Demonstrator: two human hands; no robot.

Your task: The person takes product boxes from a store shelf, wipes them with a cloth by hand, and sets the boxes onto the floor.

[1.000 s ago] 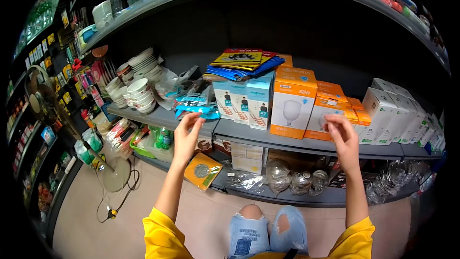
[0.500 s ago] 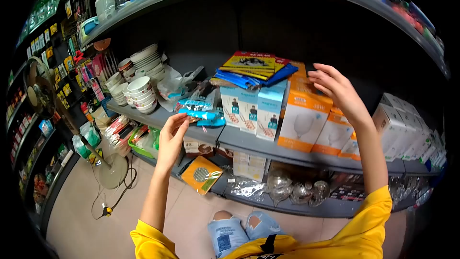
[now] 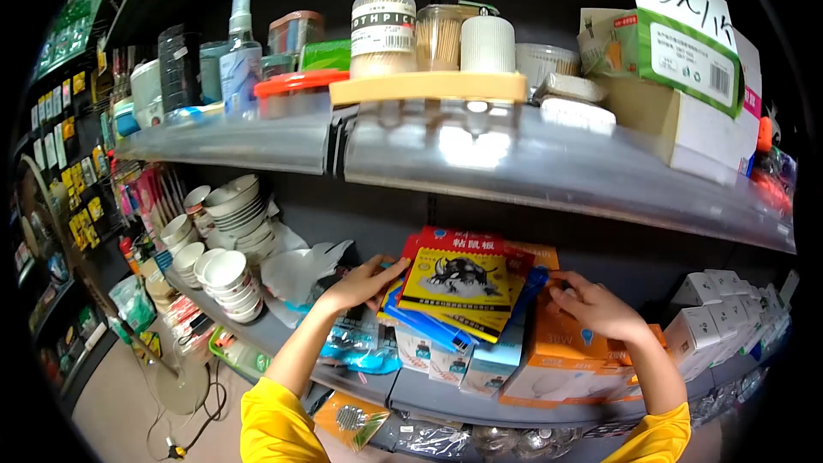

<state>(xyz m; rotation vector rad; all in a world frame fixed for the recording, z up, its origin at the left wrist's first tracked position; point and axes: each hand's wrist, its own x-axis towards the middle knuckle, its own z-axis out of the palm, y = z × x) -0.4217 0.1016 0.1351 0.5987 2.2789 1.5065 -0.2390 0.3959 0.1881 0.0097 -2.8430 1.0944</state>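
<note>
A loose pile of flat yellow, red and blue packets [image 3: 454, 281] lies on top of light-blue boxes [image 3: 493, 364] on the middle shelf. My left hand [image 3: 364, 283] is at the pile's left edge, its fingertips reaching the red and yellow packets. At the right edge my right hand [image 3: 591, 302] has its thumb and fingers round the end of a blue packet, above the orange bulb boxes [image 3: 557, 351]. Whether my left fingers grip a packet is hard to make out.
Above, a metal shelf edge [image 3: 480, 150] juts out, holding a toothpick jar [image 3: 383, 34], a spray bottle [image 3: 240, 60] and a green box [image 3: 690, 60]. Stacked bowls [image 3: 230, 279] stand left; white boxes [image 3: 716, 317] stand right. A fan's base [image 3: 182, 387] is on the floor.
The view has tilted up, showing more of the upper shelf. Both hands have moved to the packet pile, one on each side, and my right hand has closed on a blue packet.
</note>
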